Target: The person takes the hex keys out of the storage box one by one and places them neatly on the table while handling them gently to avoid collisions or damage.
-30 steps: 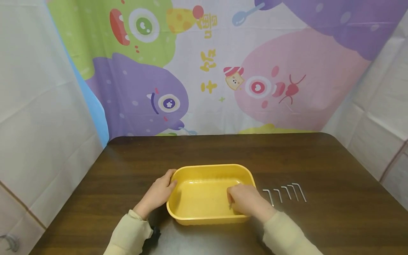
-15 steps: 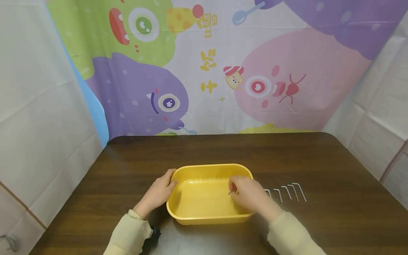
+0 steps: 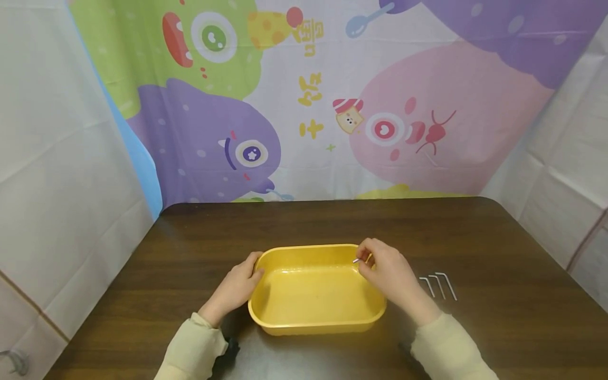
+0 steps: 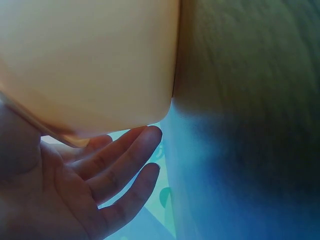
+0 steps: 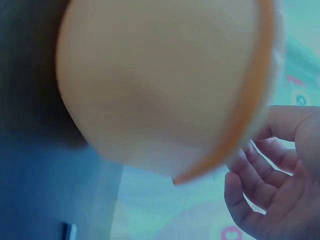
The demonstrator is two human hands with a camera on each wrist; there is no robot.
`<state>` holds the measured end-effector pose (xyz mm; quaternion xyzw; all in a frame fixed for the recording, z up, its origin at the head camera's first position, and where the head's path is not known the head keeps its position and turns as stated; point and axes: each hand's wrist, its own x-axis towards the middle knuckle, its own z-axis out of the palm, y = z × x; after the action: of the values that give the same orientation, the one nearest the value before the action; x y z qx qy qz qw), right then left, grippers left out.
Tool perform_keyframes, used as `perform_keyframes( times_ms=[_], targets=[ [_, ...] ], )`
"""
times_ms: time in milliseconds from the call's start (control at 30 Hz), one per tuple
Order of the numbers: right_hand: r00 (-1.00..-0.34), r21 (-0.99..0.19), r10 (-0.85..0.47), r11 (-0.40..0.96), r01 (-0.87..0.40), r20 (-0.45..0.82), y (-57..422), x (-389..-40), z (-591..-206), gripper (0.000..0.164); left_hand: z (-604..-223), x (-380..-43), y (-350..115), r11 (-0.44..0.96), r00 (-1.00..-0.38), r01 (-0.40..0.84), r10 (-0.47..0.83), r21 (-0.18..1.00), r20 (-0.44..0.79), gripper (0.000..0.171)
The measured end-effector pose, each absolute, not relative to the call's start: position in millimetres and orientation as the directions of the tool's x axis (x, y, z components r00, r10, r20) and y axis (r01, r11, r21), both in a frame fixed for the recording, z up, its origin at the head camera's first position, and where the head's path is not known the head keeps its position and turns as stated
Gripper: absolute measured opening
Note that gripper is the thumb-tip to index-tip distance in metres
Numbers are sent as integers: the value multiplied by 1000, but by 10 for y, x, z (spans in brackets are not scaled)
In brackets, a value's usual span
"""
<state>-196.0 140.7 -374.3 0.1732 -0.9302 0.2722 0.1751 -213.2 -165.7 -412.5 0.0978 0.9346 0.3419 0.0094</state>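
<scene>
A yellow plastic basin [image 3: 315, 330] sits on the table before me. My left hand [image 3: 237, 287] holds its left end, thumb over the rim and fingers along the outer wall; the left wrist view shows those fingers [image 4: 125, 155] under the basin's side. My right hand [image 3: 391, 272] pinches a small metal hex key [image 3: 357, 260] over the basin's far right corner. Only a short silver end of it shows. In the right wrist view the basin [image 5: 150, 75] hides the fingertips. Right of that hand, three bent hex keys [image 3: 438, 286] lie in a row.
The brown wooden table [image 3: 204, 227] runs back to a printed cartoon curtain [image 3: 313, 174]. Pale cloth hangs at both sides. Something small and black [image 3: 230, 351] lies by the left sleeve.
My right hand has risen from inside the basin toward its far right corner, keeping the hex key pinched. It now covers two hex keys of the row. The left hand stays put.
</scene>
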Motion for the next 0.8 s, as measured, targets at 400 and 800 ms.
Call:
perform_keyframes(
  times_ms=[400, 800],
  targets=[
    [-889, -469, -135, 809, -354, 438, 1792, -2024, -3598, 10, -4124, -2131, -1665, 746, -980, 182, 192, 640, 55, 37],
    [-906, -505, 4, 831, -232, 423, 2328, -2093, -3580, 10, -4126, -2126, -1662, 745, -981, 177, 185, 643, 55, 37]
  ],
)
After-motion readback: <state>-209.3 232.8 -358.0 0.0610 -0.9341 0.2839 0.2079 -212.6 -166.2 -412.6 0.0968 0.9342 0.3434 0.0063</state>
